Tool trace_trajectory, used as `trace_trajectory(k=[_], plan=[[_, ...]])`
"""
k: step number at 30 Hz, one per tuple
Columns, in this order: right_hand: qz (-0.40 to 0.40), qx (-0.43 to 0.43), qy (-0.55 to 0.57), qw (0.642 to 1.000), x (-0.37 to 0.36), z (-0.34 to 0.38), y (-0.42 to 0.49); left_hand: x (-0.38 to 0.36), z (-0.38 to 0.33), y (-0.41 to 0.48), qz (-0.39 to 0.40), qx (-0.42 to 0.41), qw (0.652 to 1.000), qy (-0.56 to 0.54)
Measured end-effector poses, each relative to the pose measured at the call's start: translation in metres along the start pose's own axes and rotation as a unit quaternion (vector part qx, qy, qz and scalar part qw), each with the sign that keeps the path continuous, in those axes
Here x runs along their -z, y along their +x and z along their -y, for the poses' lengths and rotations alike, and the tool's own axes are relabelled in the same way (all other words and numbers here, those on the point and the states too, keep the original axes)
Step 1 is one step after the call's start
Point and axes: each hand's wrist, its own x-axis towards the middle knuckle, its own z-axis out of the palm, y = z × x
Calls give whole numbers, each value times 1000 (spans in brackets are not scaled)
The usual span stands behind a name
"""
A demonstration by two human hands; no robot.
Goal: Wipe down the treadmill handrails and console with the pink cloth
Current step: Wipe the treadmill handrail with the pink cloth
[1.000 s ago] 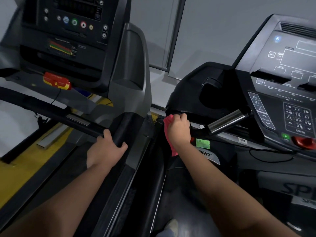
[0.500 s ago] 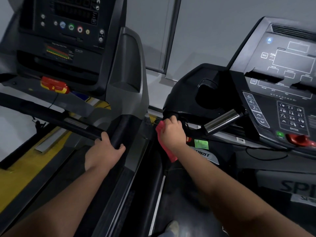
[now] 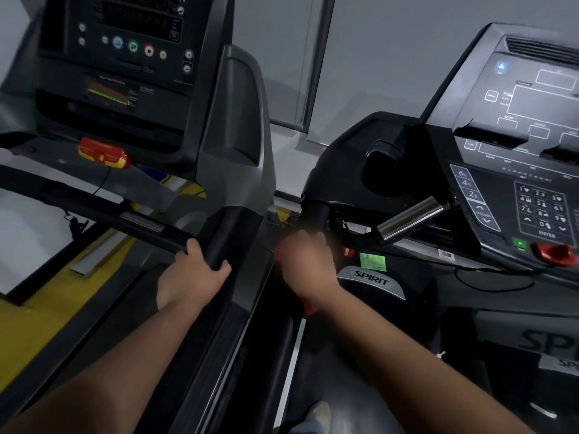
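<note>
My right hand (image 3: 305, 264), blurred by motion, grips the pink cloth (image 3: 308, 306) wrapped around the black left handrail (image 3: 315, 214) of the right treadmill; only a small pink edge shows below my wrist. That treadmill's console (image 3: 513, 145) with keypad rises at the right, with a chrome grip bar (image 3: 410, 219) in front of it. My left hand (image 3: 194, 272) holds the black right handrail (image 3: 224, 233) of the neighbouring left treadmill.
The left treadmill's console (image 3: 125, 57) with coloured buttons and a red safety key (image 3: 105, 156) stands at upper left. A red stop button (image 3: 556, 253) sits on the right console. Yellow floor (image 3: 28, 327) lies at the left. My shoe (image 3: 318, 415) rests on the belt.
My right hand with the cloth has slid down the right treadmill's handrail toward me. My left hand has kept its hold on the other rail.
</note>
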Motion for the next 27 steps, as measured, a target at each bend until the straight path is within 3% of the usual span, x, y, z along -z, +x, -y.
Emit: trace_trajectory(k=[8, 12, 16, 18, 20, 23, 27], plan=[[-3, -101, -69, 993, 8, -20, 91, -2, 2, 4, -1, -2, 1000, -10], [22, -80, -181, 980, 4, -11, 102, -1, 1, 5, 2, 0, 1000, -9], [68, -38, -208, 975, 1, 0, 78, -2, 2, 4, 3, 0, 1000, -9], [27, -22, -149, 988, -6, -1, 56, -2, 2, 4, 4, 1, 1000, -10], [-62, -46, 6, 997, -12, -13, 40, -2, 2, 4, 6, 2, 1000, -10], [-165, -105, 302, 933, -17, -34, 35, -1, 1, 3, 3, 1, 1000, -2], [-221, -174, 416, 865, -25, -39, 43, -1, 1, 3, 1, -3, 1000, 1]])
